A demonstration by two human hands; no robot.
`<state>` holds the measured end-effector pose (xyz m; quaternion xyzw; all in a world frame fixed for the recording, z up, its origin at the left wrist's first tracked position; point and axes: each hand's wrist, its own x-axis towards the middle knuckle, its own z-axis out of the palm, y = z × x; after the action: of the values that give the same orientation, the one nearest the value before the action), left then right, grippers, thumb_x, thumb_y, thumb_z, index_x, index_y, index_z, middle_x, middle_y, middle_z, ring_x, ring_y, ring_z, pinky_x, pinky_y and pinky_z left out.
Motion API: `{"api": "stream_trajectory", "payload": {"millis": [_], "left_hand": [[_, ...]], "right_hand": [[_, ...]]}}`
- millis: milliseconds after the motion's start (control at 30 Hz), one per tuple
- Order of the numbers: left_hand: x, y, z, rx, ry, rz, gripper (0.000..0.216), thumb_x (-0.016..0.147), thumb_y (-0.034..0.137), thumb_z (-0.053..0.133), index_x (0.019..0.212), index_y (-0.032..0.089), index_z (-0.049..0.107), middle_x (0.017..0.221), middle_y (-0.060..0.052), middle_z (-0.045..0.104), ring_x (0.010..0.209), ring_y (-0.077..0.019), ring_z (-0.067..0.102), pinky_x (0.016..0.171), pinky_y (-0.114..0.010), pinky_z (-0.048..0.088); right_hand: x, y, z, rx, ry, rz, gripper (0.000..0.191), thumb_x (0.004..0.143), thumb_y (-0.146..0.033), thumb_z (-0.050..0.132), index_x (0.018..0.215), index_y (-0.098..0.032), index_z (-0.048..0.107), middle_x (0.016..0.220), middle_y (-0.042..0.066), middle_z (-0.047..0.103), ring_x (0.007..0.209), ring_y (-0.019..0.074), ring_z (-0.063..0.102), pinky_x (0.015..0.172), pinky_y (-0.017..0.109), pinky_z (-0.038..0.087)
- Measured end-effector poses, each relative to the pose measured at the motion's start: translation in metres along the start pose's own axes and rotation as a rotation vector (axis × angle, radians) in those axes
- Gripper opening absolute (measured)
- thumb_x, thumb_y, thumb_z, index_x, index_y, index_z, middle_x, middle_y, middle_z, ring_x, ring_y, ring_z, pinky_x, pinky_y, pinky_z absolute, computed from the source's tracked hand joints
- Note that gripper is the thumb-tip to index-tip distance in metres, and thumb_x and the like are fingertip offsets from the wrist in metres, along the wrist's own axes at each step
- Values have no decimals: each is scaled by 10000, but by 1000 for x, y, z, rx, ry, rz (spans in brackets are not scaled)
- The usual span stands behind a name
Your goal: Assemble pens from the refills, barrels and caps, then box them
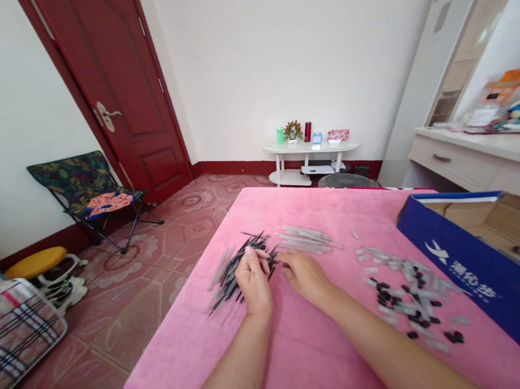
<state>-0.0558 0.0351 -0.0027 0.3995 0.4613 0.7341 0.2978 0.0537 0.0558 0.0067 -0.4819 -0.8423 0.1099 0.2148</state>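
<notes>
My left hand (254, 281) rests on a heap of thin black rods (231, 272) on the pink cloth (299, 362), its fingers curled and pinching some of them. My right hand (304, 274) lies just beside it, fingers bent down toward the same heap; whether it holds anything is hidden. Behind the right hand lies a bundle of clear tubes (305, 238). To the right is a scatter of small clear and black caps (407, 302).
An open blue cardboard box (483, 289) stands at the table's right edge. A white dresser (486, 161) is at the right, a folding chair (88, 191) and red door (120, 85) at the left, a small white table (309, 145) by the far wall.
</notes>
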Motion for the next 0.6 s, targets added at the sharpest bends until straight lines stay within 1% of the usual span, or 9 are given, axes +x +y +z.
{"api": "stream_trajectory", "payload": {"millis": [100, 167, 300, 367, 467, 600], "left_hand": [[1, -1, 0, -15, 8, -14, 424, 827, 486, 328, 650, 155, 525, 457, 49, 358, 416, -79, 318, 431, -215, 249], [1, -1, 1, -19, 5, -18, 426, 824, 490, 330, 648, 155, 525, 456, 49, 358, 417, -79, 319, 432, -216, 247], [0, -2, 2, 0, -13, -19, 432, 826, 491, 322, 653, 153, 530, 462, 44, 364, 419, -81, 314, 426, -219, 229], [0, -3, 3, 26, -27, -27, 440, 827, 494, 314, 650, 153, 528, 465, 40, 366, 428, -86, 323, 433, -219, 240], [-2, -4, 4, 68, -63, -23, 436, 835, 480, 306, 653, 152, 528, 479, 31, 380, 460, -93, 347, 467, -219, 279], [-4, -5, 7, 116, -159, -25, 422, 827, 479, 327, 647, 155, 528, 484, 27, 407, 466, -98, 367, 476, -221, 296]], "right_hand": [[6, -5, 2, -40, -35, -27, 345, 743, -127, 455, 1020, -288, 581, 950, 7, 569, 874, 154, 523, 726, 233, 361], [7, -2, 1, -81, -19, -10, 324, 761, -144, 449, 1026, -284, 570, 974, 8, 554, 875, 149, 518, 715, 229, 360], [8, 18, -6, -253, 150, 146, 266, 800, -164, 405, 1010, -227, 555, 1006, 50, 527, 923, 171, 488, 727, 252, 353], [8, 33, -10, -341, 186, 236, 235, 794, -175, 427, 990, -188, 556, 991, 79, 528, 943, 191, 477, 730, 267, 352], [7, 53, -16, -412, 150, 322, 211, 774, -220, 484, 964, -170, 561, 973, 94, 534, 927, 204, 486, 704, 276, 358], [3, 63, -18, -432, 140, 348, 217, 755, -303, 526, 935, -187, 559, 984, 80, 540, 919, 206, 494, 687, 278, 361]]}}
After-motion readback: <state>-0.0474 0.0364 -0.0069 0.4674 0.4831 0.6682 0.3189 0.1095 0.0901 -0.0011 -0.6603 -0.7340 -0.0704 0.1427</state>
